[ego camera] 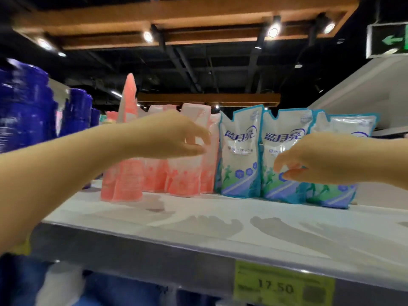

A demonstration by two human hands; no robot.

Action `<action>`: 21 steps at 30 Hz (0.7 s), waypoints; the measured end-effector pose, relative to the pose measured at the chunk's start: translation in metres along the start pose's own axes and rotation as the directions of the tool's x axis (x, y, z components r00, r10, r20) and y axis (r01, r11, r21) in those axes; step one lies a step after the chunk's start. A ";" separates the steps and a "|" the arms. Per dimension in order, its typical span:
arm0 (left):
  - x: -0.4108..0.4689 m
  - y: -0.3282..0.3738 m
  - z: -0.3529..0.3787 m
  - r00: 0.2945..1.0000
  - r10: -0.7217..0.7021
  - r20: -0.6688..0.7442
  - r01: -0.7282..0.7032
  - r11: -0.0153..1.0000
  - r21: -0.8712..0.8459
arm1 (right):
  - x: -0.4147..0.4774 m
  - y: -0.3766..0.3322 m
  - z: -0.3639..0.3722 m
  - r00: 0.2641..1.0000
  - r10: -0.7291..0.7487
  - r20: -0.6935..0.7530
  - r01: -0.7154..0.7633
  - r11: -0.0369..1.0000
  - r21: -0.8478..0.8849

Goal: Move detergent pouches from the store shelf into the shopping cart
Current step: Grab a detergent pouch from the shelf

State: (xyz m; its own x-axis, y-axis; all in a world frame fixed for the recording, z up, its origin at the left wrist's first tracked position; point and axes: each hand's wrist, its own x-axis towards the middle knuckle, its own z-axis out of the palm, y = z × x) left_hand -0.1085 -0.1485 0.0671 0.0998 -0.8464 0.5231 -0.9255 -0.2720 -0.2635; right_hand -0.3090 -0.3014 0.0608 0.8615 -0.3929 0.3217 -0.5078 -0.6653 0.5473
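Both hands are open and hold nothing. The left hand (174, 134) is by the pink pouches (183, 151); at 3 o'clock, the right hand (318, 157) is by the blue pouches (240, 151) on the shelf (198, 219).

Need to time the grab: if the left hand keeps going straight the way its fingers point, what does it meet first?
Probably the pink pouch just beyond the left hand, whose open fingers point right and into the shelf. Depth is unclear; contact is not evident.

A shop aisle. Rows of identical pink pouches (176, 171) and blue pouches (239, 155) stand on a white shelf (198, 219) whose edge carries a yellow price tag (283, 286) reading 17.50. A green exit sign (388, 40) hangs overhead.
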 end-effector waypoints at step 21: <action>-0.110 -0.158 0.067 0.914 -0.389 -0.117 0.269 0.794 -0.545 | 0.116 -0.228 -0.095 0.955 0.294 0.027 -0.244 0.734 0.634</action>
State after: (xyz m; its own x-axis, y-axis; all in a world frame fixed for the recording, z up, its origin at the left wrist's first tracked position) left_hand 0.0511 -0.0428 -0.0034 0.4088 -0.6139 0.6753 -0.9074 -0.1941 0.3729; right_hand -0.0935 -0.1349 0.0462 0.6737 -0.5882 0.4474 -0.5835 -0.7949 -0.1663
